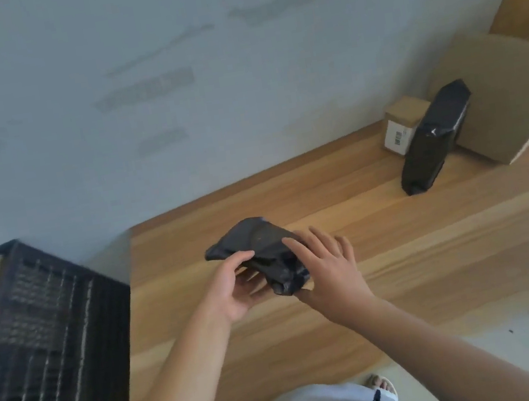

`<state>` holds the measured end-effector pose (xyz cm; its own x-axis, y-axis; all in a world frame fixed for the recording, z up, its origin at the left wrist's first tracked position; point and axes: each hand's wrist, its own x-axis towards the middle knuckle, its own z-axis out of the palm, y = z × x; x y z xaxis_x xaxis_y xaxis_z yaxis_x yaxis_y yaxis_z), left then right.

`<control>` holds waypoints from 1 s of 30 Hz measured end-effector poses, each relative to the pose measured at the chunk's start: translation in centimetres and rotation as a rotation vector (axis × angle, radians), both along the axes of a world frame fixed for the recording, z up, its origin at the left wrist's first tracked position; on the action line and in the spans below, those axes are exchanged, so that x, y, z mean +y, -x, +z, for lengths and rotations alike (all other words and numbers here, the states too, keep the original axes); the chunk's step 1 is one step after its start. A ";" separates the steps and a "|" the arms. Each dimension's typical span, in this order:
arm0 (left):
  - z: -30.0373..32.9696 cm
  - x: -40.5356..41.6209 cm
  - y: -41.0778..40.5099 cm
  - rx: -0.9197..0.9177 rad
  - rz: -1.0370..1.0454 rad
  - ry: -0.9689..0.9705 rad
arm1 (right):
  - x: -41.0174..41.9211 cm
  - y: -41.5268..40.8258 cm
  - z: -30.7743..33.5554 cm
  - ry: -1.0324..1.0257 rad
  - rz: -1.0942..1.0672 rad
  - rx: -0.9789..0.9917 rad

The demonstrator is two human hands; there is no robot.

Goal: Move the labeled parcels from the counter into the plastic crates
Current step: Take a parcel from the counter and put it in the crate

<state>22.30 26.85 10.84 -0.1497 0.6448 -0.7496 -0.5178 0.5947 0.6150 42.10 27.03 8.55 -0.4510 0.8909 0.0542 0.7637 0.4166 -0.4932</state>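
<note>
Two hands, left (235,288) gripping, right (327,266) seemingly flat-fingered, hold a black parcel (261,253) over the wooden counter (402,247) by a pale wall (167,77)

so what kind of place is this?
Probably a parcel sorting or pickup room: black poly-bag parcels and cardboard boxes, one with a barcode label, stand on a wooden counter, with a black plastic crate beside it.

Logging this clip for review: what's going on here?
A person holds a small black parcel above the wooden counter, left hand curled under it, right hand flat against its side. A black crate sits to the left. Another black parcel and two boxes wait at the back.
</note>
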 end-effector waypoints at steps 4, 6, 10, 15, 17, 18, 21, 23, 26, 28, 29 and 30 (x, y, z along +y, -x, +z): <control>0.6 -2.3 0.7 -0.102 0.105 -0.061 | 1.3 1.8 -0.3 -0.296 0.056 0.123; 0.5 -3.1 1.5 -0.131 0.153 -0.091 | 1.8 2.6 -0.2 -0.307 0.082 0.184; 0.4 -4.1 3.6 -0.192 0.195 -0.157 | 2.9 4.3 0.8 0.184 -0.197 0.382; -0.6 -5.7 4.8 -0.109 0.279 -0.058 | 3.7 4.7 0.8 1.001 -0.716 1.142; -0.8 -6.0 5.0 -0.125 0.288 -0.056 | 2.9 5.1 0.8 1.128 -0.710 1.287; -0.7 -5.9 5.0 -0.146 0.284 -0.077 | 2.4 5.6 0.8 1.177 -0.685 1.339; -0.1 -5.5 5.5 -0.206 0.215 -0.206 | 0.8 7.2 1.4 1.295 -0.595 1.452; 0.5 -5.4 6.2 -0.200 0.132 -0.323 | -0.1 8.4 1.9 1.335 -0.508 1.493; 1.1 -5.4 7.5 -0.170 0.084 -0.423 | -1.3 9.9 2.4 1.354 -0.428 1.503; 1.3 -5.6 8.3 -0.133 0.080 -0.439 | -2.0 10.9 2.5 1.359 -0.427 1.479; 1.4 -5.7 8.8 -0.114 0.086 -0.436 | -2.3 11.3 2.6 1.342 -0.450 1.445; 1.5 -5.8 9.4 -0.094 0.092 -0.433 | -2.6 11.7 2.7 1.309 -0.497 1.398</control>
